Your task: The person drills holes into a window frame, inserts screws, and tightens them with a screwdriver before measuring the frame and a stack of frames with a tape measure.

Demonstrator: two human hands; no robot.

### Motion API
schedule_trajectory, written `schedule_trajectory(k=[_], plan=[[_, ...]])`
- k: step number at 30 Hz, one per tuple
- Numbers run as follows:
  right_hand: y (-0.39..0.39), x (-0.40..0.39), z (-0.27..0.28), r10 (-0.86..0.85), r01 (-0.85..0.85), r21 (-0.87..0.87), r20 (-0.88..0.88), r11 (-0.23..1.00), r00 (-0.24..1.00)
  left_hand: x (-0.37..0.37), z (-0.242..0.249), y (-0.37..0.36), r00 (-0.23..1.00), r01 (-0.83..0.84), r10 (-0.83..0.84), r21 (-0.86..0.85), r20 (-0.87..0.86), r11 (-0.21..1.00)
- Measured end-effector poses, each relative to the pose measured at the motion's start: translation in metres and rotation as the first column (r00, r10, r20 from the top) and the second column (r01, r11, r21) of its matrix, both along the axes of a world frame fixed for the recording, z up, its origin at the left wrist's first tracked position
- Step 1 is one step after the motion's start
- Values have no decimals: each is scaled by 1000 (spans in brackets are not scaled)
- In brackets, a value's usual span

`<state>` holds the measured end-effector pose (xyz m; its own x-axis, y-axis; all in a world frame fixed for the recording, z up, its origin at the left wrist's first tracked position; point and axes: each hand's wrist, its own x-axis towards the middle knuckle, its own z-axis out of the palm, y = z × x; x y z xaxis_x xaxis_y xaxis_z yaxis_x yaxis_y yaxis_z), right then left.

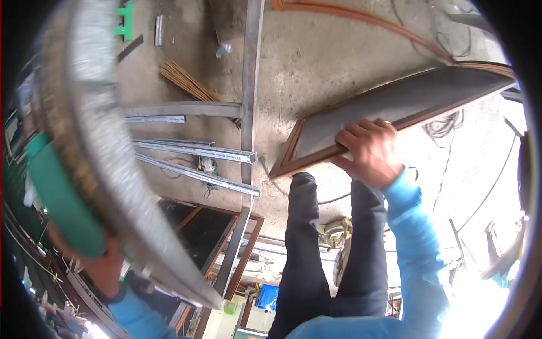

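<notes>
In the head view my right hand [370,148] grips the near edge of a dark panel with a brown frame [406,104], fingers over the frame and thumb below it. The panel slants up to the right, one corner close to my dark trouser leg [305,209]. At far left my left hand [99,263], smeared by motion, is closed on a long green object with a rounded end [68,198]; its kind is unclear. Very near the camera, a blurred grey-topped slab [118,141] with a brown side crosses beside that hand.
Several white-labelled metal tubes [197,150] lie across a metal bar [251,68] on the left. Behind them are thin brown sticks [189,82] and a small power tool [208,166]. A brown curved strip [361,18] and cables [446,127] lie on the concrete floor. Another dark framed panel [206,234] is below.
</notes>
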<state>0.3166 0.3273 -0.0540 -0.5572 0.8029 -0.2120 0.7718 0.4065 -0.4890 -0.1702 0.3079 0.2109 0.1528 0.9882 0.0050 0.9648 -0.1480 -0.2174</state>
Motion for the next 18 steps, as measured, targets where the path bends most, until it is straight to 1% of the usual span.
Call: schedule_trajectory(k=[1, 2, 4, 5, 7, 8, 9, 10, 11, 12, 13, 14, 15, 16, 17, 18], plan=[[-2, 2, -3, 3, -3, 14, -40, 1000, 999, -1, 2, -1, 1000, -9, 11, -61, 29, 998], [-4, 3, -4, 15, -13, 43, -37, 999, 999, -6, 2, -2, 999, 23, -19, -158, 26, 987], [-5, 4, 6, 36, -35, -47, 23, 998, 999, 14, 9, 6, 981, -7, 61, -282, 183, 959], [-3, 4, 9, 40, -37, -85, 35, 996, 999, 20, 11, 11, 980, -18, 78, -310, 183, 951], [-11, 1, 12, 34, -26, -97, 81, 995, 996, 28, 23, 16, 978, -51, 121, -374, 167, 926], [-9, -1, 11, 38, -29, -93, 99, 995, 994, 36, 28, 20, 984, -36, 95, -354, 151, 934], [-8, -3, 11, 50, -18, -184, 170, 983, 984, 46, 38, 19, 990, -38, 83, -344, 117, 938], [-14, -1, 0, 51, -12, -171, 226, 985, 973, 59, 54, 16, 992, 21, 14, -268, 127, 963], [-10, -5, 7, 75, -24, -176, 284, 984, 956, 69, 72, 13, 993, 64, -45, -186, 105, 981], [-15, -2, -1, 38, -9, -154, 185, 988, 982, 68, 88, -1, 964, 20, -8, -40, 266, 999], [-10, -8, 13, 35, 8, -212, 199, 977, 979, 56, 95, -18, 906, -34, -13, 103, 424, 994], [-13, -5, 8, 24, 5, -162, 176, 987, 984, 41, 105, -44, 802, -243, 123, 132, 584, 961], [-16, -2, -2, 31, -12, -145, 130, 989, 991, 22, 110, -67, 641, -434, 199, 136, 741, 891], [-17, -1, -11, 46, -29, -123, 144, 992, 989, 0, 113, -90, 563, -561, 216, 178, 798, 808], [-20, 2, -19, 51, -34, -99, 168, 994, 984, -23, 117, -110, 537, -625, 206, 222, 818, 749], [-23, 3, -21, 35, -27, -54, 142, 998, 989, -51, 117, -138, 477, -697, 277, 167, 834, 698]])
